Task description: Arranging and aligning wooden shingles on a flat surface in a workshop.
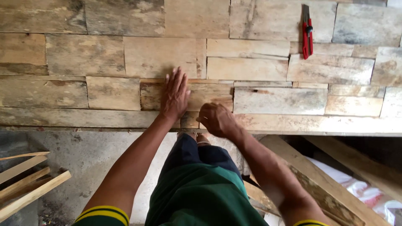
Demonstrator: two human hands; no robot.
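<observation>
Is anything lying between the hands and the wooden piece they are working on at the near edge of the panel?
Nothing visible does. The left hand lies flat on the wooden piece, and the right hand, curled loosely, is at its near edge. The only loose item, a red utility knife, lies far off toward the panel's far right.

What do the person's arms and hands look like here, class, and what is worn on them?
Both arms are bare from short dark green sleeves with yellow-striped cuffs. The left hand and right hand wear no gloves; no rings or watch are visible.
</observation>
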